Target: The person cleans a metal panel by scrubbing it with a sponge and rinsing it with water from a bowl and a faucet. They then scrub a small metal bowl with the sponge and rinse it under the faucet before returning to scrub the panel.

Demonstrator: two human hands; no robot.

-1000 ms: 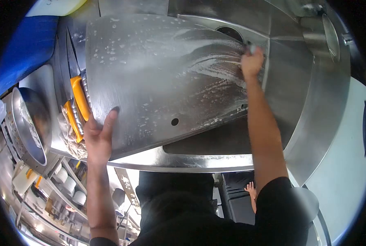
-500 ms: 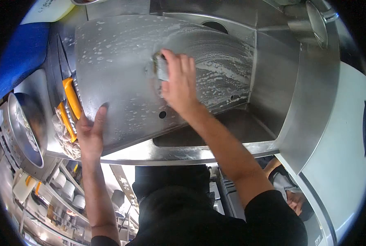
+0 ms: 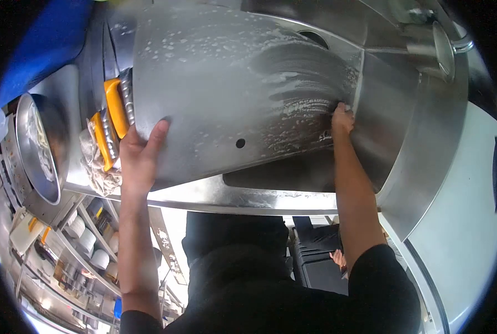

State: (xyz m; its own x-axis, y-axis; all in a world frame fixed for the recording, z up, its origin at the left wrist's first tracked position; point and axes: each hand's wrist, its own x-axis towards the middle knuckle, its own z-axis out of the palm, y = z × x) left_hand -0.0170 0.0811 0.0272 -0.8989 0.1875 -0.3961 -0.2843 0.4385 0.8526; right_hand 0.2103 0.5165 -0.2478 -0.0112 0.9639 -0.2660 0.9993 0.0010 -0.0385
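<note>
A large flat grey board (image 3: 204,106), wet with soap suds and with a round hole near its front edge, lies tilted across the metal sink (image 3: 293,172). My left hand (image 3: 140,158) grips its left edge, thumb on top and fingers out of sight beneath. At the board's far right end is my right hand (image 3: 343,119), its fingers closed against the surface. The sponge it held a moment ago is mostly hidden by the hand. Beside the left hand lie yellow-handled knives (image 3: 115,100), next to a crumpled wet cloth (image 3: 101,172).
A metal bowl (image 3: 40,150) with pale contents stands at the left. Behind it is a blue container (image 3: 51,53). The sink's raised front rim (image 3: 204,196) runs before me. A metal fixture (image 3: 443,53) sits at the upper right. Below, part of another person's hand (image 3: 337,258) shows.
My right hand has swept from the board's middle to its right end, leaving streaks in the suds. The left hand keeps its grip. The view has shifted a little.
</note>
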